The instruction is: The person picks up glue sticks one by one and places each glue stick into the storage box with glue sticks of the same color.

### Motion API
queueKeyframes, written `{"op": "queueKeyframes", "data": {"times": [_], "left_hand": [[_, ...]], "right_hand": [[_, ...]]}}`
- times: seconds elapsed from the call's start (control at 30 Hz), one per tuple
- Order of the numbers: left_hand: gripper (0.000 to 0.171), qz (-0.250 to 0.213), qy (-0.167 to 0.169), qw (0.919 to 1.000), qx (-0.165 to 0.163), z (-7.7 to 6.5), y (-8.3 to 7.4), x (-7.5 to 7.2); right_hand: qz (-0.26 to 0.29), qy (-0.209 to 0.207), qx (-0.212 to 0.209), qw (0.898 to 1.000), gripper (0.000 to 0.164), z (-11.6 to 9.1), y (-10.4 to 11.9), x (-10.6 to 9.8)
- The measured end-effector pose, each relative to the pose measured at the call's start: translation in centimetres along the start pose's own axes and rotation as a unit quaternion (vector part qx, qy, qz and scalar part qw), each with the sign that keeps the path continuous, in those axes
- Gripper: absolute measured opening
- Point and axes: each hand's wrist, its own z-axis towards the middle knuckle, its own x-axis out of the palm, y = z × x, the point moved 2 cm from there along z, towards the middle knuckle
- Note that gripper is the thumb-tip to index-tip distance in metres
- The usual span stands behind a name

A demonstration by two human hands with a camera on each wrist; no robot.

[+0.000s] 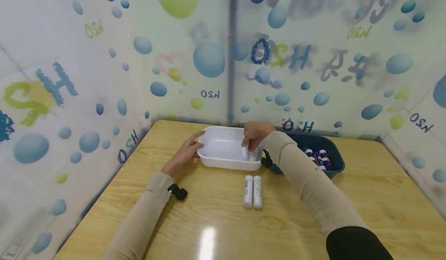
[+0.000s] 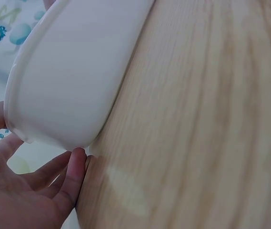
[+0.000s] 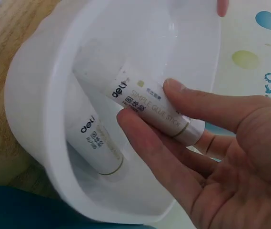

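A white plastic tray stands toward the back of the table. My left hand grips its left end, with fingertips against the rim and the lower edge in the left wrist view. Inside the tray's right end, my right hand pinches a white glue stick between thumb and fingers, tilted over the tray floor. Beside it another glue stick lies in the tray, against the end wall. Two more white sticks, a left one and a right one, lie side by side on the table in front.
A dark teal bin stands right of the tray, partly hidden by my right forearm. Several small dark bottles with white caps lie in it. Patterned curtains hang along the back and sides of the wooden table.
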Motion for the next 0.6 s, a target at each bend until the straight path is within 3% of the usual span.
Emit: {"op": "queueKeyframes", "data": {"times": [0.4,0.6], "left_hand": [[0.059,0.000,-0.004,1.0000,0.003,0.2,0.0,0.0],[0.059,0.000,-0.003,1.0000,-0.004,0.0,0.1,0.0]], "right_hand": [[-0.093,-0.042,0.062,0.993,0.020,0.6,-0.9,0.9],[-0.086,-0.048,0.069,0.993,0.021,0.7,-1.3,1.1]]}}
